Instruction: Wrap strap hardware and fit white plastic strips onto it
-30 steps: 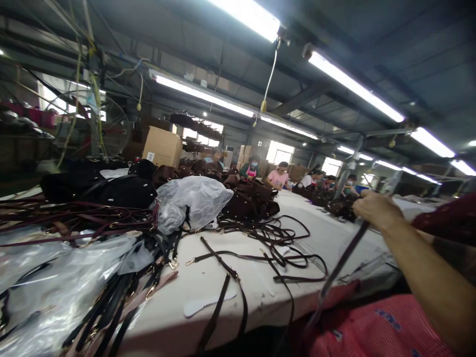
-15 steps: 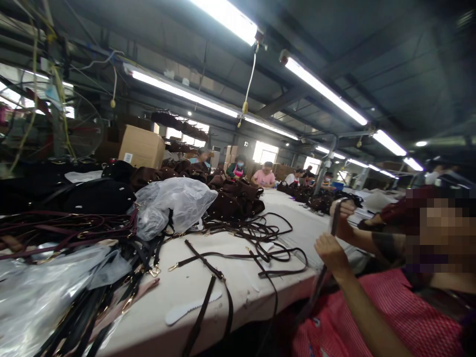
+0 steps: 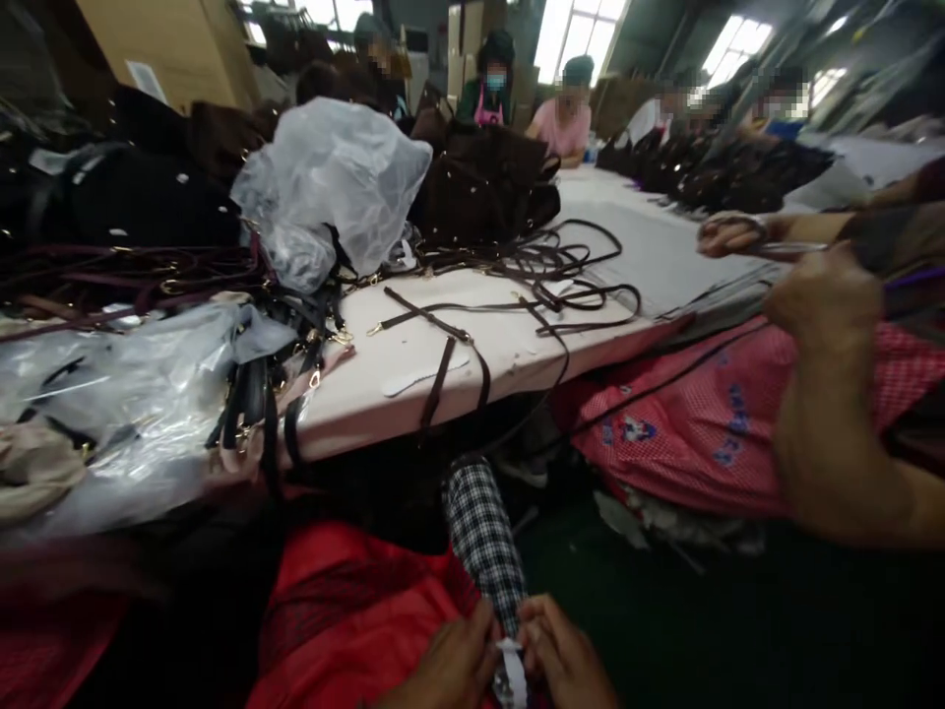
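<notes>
Low in the head view my left hand (image 3: 459, 658) and my right hand (image 3: 559, 650) are close together, fingers bent inward. Between them is a small white strip (image 3: 512, 672), with something shiny beside it. Both hands seem to pinch the strip; its exact kind does not show. Just beyond my fingers runs black-and-white checked cloth (image 3: 483, 527), and red cloth (image 3: 346, 601) spreads to the left. On the table edge ahead, apart from my hands, lie dark brown straps (image 3: 439, 379) with metal clips and a white serrated flat tool (image 3: 424, 377).
The pale table (image 3: 354, 404) carries clear plastic bags (image 3: 340, 177), bundled straps and piled brown bags (image 3: 487, 182). At right, a co-worker in a red checked apron (image 3: 686, 414) holds scissors (image 3: 783, 246) and a long strap. Other people sit farther back.
The view has tipped down, bringing both my hands and the white strip into sight. The co-worker at right has lowered the strap, and scissors now show in that person's hands.
</notes>
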A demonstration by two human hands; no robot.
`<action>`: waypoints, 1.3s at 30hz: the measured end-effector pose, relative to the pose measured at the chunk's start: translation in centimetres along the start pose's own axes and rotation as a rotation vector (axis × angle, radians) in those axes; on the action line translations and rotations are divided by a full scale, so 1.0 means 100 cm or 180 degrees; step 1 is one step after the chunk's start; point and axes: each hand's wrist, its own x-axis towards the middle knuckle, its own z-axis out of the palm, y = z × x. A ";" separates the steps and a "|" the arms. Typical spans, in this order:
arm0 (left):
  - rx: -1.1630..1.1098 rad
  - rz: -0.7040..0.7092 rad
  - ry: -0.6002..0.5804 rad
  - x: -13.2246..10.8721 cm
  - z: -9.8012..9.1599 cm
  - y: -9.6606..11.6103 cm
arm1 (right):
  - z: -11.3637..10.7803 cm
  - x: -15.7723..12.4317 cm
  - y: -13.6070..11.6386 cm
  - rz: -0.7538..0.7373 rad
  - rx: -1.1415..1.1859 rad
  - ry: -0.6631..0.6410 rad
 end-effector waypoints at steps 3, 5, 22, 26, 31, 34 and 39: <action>-0.0230 -0.0045 -0.0149 -0.001 0.013 -0.013 | 0.006 -0.014 0.008 0.0045 0.0215 -0.0118; -0.0346 -0.0046 -0.0117 0.002 0.013 -0.016 | 0.003 -0.015 0.006 0.0126 0.0246 -0.0176; 0.0109 -0.0015 -0.0500 -0.003 -0.004 0.002 | 0.025 -0.014 0.017 0.0235 0.0054 0.0464; 0.0211 0.0052 -0.0482 -0.001 -0.005 0.002 | 0.012 -0.016 -0.002 0.0300 0.0157 0.0117; 0.0499 0.0032 -0.0639 -0.001 -0.002 0.003 | -0.002 -0.011 -0.025 0.0237 -0.0157 -0.0197; 0.0440 -0.0007 -0.0648 -0.001 0.000 0.002 | -0.004 -0.006 -0.029 -0.0025 -0.0392 -0.0304; 0.0399 -0.0079 -0.0703 -0.001 -0.001 0.001 | -0.004 -0.004 -0.028 -0.0425 -0.1084 -0.0517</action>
